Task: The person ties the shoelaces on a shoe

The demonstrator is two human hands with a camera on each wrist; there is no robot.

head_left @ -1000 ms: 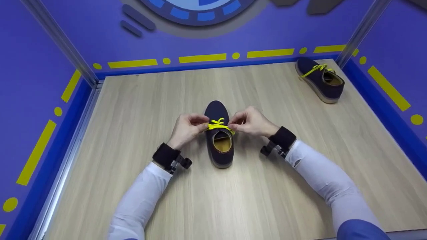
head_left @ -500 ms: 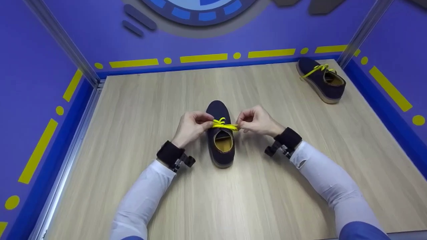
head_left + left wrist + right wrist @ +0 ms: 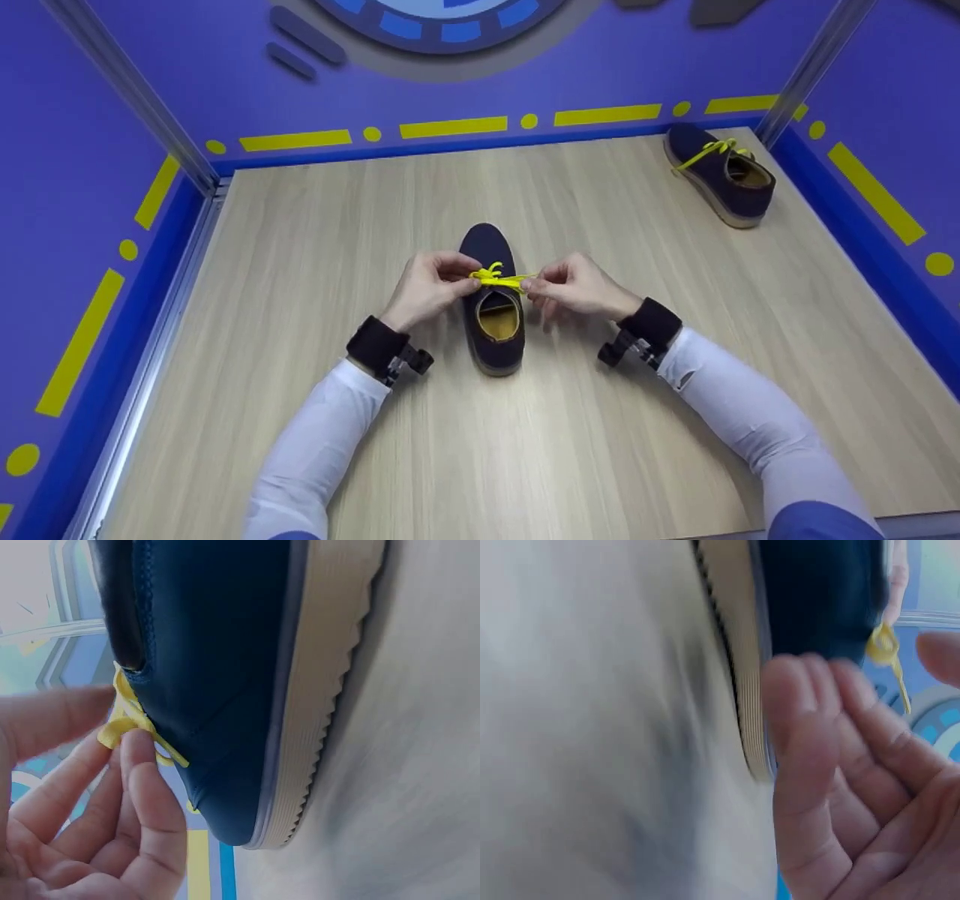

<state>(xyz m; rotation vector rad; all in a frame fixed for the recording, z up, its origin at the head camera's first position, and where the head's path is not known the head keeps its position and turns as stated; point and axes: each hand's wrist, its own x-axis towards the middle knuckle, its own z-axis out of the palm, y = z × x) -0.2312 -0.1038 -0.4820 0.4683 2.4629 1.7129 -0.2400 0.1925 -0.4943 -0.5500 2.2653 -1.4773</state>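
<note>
A dark shoe [image 3: 487,244] with yellow laces stands on the table, toe pointing away, its heel opening toward me. My left hand [image 3: 427,289] is at its left side, pinching a loop of the yellow shoelace [image 3: 120,731] between thumb and fingers. On the right, my right hand [image 3: 581,289] is close to the other end of the bow [image 3: 499,279]. In the right wrist view the right thumb and fingers [image 3: 802,690] stand apart, with the lace [image 3: 883,645] visible between them and the fingertips near the shoe's side. Contact of the right fingertips with the lace is unclear.
Another dark shoe [image 3: 720,176] with yellow laces sits at the table's far right corner. Blue-purple panels [image 3: 450,97] with yellow marks enclose the wooden table [image 3: 337,210] at the back and sides. A camera strap [image 3: 379,345] is on each wrist.
The right hand first drew rightward with the lace, then its thumb came back in toward the bow and its lower fingers spread. The left hand stays at the bow's left side.
</note>
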